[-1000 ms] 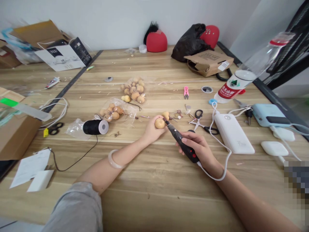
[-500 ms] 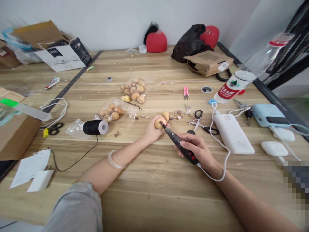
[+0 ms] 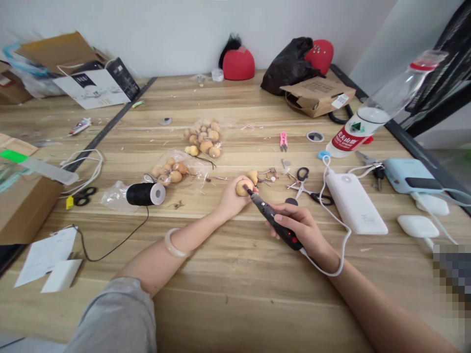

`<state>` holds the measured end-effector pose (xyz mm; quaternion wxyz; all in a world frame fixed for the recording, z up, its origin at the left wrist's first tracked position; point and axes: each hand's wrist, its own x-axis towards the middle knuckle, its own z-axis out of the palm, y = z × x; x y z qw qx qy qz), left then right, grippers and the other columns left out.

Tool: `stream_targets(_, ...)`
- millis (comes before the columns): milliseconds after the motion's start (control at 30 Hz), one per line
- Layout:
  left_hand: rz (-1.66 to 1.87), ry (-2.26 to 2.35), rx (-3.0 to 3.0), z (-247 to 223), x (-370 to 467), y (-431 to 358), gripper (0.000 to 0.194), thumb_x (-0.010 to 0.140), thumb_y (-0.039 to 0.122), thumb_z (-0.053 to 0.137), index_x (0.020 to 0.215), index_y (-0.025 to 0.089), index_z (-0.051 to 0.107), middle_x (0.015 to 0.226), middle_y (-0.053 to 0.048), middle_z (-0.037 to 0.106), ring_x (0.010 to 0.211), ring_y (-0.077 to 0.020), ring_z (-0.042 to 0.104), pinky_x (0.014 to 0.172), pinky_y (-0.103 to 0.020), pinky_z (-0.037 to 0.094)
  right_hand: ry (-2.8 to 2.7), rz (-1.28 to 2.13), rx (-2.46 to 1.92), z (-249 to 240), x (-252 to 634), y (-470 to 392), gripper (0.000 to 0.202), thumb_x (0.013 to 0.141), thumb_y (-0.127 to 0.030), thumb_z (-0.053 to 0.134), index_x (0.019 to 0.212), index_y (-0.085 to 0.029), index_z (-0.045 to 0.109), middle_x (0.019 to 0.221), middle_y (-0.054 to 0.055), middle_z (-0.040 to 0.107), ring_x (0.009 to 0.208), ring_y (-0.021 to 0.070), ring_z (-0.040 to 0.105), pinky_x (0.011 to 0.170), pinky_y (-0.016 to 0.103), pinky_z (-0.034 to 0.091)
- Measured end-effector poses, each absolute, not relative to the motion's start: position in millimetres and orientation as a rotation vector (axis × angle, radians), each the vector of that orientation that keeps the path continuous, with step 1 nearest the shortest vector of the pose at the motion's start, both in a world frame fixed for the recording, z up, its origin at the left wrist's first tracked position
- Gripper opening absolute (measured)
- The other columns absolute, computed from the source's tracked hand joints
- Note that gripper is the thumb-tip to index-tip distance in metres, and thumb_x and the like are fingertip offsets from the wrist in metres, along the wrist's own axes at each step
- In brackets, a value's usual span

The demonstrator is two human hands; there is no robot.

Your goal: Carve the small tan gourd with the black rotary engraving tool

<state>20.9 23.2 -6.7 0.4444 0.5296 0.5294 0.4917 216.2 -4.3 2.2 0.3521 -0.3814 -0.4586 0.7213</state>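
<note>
My left hand (image 3: 232,198) is closed around a small tan gourd (image 3: 242,188), holding it just above or on the table. In my right hand (image 3: 294,220) is a black rotary tool (image 3: 274,215), gripped like a pen, with a red light on its body. The tool's brownish tip meets the right side of the gourd. A white cable runs from the tool's rear toward a white power bank (image 3: 356,203). Just beyond my left hand another gourd (image 3: 252,175) lies beside several small tool bits (image 3: 271,172).
Bags of small gourds (image 3: 204,136) lie farther back. A black thread spool (image 3: 145,194) is at left, scissors (image 3: 303,186) right of the bits. A tall plastic bottle (image 3: 349,135) leans at right, near a blue power bank (image 3: 412,175). Cardboard boxes (image 3: 25,206) stand on the left.
</note>
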Motion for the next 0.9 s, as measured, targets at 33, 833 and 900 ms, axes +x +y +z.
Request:
stream_targets(33,1.223,1.315,1.332,-7.1,20.7,23.4,0.023,0.062,0.022,0.075,0.073,0.017,0.055,0.075,0.001,0.067,0.074,-0.0143,0.061,0.074,-0.028,0.047,-1.163,1.853,-1.001,2.3,216.3,-4.1,0.032,0.071,-0.035,0.078,0.096,-0.014,0.075,0.070,0.005,0.071,0.049,0.0136,0.063,0.046,0.024,0.051)
stream_targets(833,1.209,1.437,1.278,-10.9,23.5,23.8,0.049,0.055,0.029,0.082,0.082,0.020,0.043,0.077,0.004,0.058,0.073,-0.0121,0.055,0.069,-0.026,0.043,-0.982,1.764,-1.054,-0.6,212.4,-2.9,0.038,0.069,-0.036,0.079,0.099,-0.014,0.072,0.070,0.006,0.072,0.049,0.0147,0.063,0.046,0.025,0.050)
stream_targets(900,1.210,1.410,1.279,-11.9,22.9,25.0,0.048,0.054,0.031,0.083,0.081,0.019,0.045,0.075,0.005,0.055,0.071,-0.0110,0.052,0.067,-0.025,0.042,-0.984,1.759,-1.056,-0.5,212.0,-3.1,0.037,0.070,-0.035,0.078,0.099,-0.014,0.071,0.070,0.006,0.072,0.050,0.0148,0.063,0.047,0.025,0.050)
